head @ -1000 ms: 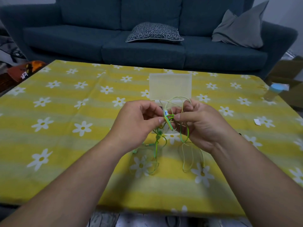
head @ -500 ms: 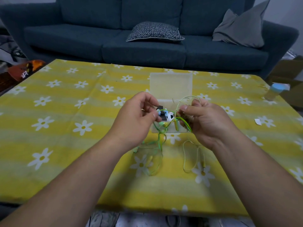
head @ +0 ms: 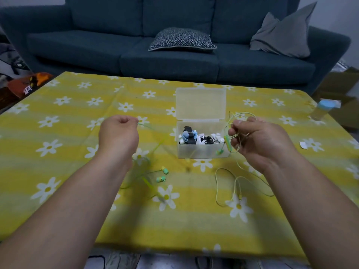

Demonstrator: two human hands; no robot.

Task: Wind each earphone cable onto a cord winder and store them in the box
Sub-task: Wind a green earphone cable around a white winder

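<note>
A clear plastic box (head: 202, 152) stands open on the table's middle, its lid (head: 201, 103) tipped up at the back. Inside lie several wound earphones in black, white and blue. My left hand (head: 118, 135) pinches the end of a green earphone cable (head: 155, 148) to the left of the box; the cable runs down to two green earbuds (head: 163, 174) on the cloth. My right hand (head: 258, 140) grips loops of a yellow-green earphone cable (head: 236, 183) beside the box's right side; its tail trails onto the table.
A yellow daisy-print cloth (head: 68, 152) covers the table. A blue-capped bottle (head: 321, 110) stands at the far right edge, and a scrap of paper (head: 303, 145) lies near it. A dark blue sofa (head: 174, 61) with cushions runs behind the table.
My hands have drawn apart from in front of the box, left going left and right going right. The two cables have separated, and the box's contents have come into view.
</note>
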